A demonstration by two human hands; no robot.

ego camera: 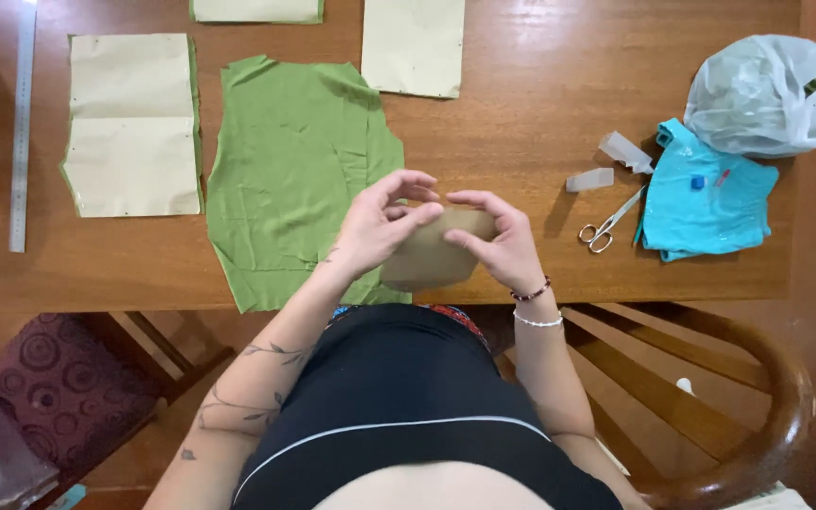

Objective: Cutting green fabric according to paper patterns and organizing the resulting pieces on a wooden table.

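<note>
While both hands meet above the near table edge [96,283], the left hand [380,227] and right hand [502,241] pinch a brown paper piece [427,260] between fingertips, close together. Green fabric [295,170] lies just left, partly beneath. Scissors [608,225] and folded blue cloth [705,194] sit right; metal ruler [21,123] far left.

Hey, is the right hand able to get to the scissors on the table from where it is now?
Probably yes. The scissors lie in the open on the table, just off to the side of the right hand, with nothing between them. That hand is pinching a tan paper piece with the left hand, so it must let go first.
</note>
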